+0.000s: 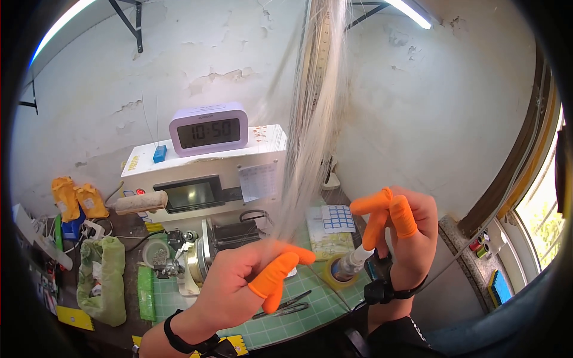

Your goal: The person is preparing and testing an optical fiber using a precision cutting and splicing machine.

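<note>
The long bundle of pale, fine fibres [313, 119] hangs from above, its lower end pinched in my left hand [239, 280], whose grip is closed on it with orange rubber finger cots. My right hand [400, 232] closes its grip on a slim white applicator pen [357, 259], tip near the strands. I judge the work as under way, the strands not yet released. The green cutting-mat desk [310, 298] below is crowded: scissors [286, 305], a tape roll [334, 277], a white machine [203, 179]. Open room lies to the right, toward the wall.

- Bright, even light falls from two white fluorescent ceiling tubes [412, 13], far left and far right.
- Daylight glares through the brown-framed window [540, 197] at the right.
- A hanging pale fibre bundle [313, 119] looks motion-blurred.
- Fisheye bending curves the edges; the corners are black.
</note>
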Motion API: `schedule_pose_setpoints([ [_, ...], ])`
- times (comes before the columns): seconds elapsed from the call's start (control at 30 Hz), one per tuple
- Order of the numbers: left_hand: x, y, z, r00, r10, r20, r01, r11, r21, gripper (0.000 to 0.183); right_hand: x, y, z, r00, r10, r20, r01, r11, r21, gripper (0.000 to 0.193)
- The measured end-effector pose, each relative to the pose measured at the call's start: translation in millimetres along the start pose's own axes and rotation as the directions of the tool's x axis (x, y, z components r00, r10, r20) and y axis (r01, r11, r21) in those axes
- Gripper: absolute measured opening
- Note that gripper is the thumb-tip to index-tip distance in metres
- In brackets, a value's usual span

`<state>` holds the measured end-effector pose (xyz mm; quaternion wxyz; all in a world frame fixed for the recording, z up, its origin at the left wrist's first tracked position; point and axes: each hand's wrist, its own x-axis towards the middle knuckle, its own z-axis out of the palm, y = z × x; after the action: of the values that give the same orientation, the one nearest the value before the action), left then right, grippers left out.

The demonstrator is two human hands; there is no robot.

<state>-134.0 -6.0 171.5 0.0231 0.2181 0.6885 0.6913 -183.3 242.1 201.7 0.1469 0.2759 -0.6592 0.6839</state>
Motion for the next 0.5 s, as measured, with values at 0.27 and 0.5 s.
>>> schedule_pose_setpoints([
  [0.27, -5, -10, -9, 0.992, -0.118, -0.048, 0.109, 0.982, -0.156, 0.056, 2, 9, -5, 0.999, 0.036, -0.017, -0.037, 0.999, -0.037, 0.026],
  [0.5, 10, -22, -10, 0.970, -0.184, 0.162, 0.223, 0.936, -0.274, 0.042, -6, 24, -1, 0.953, 0.151, 0.264, -0.180, 0.980, 0.090, 0.033],
])
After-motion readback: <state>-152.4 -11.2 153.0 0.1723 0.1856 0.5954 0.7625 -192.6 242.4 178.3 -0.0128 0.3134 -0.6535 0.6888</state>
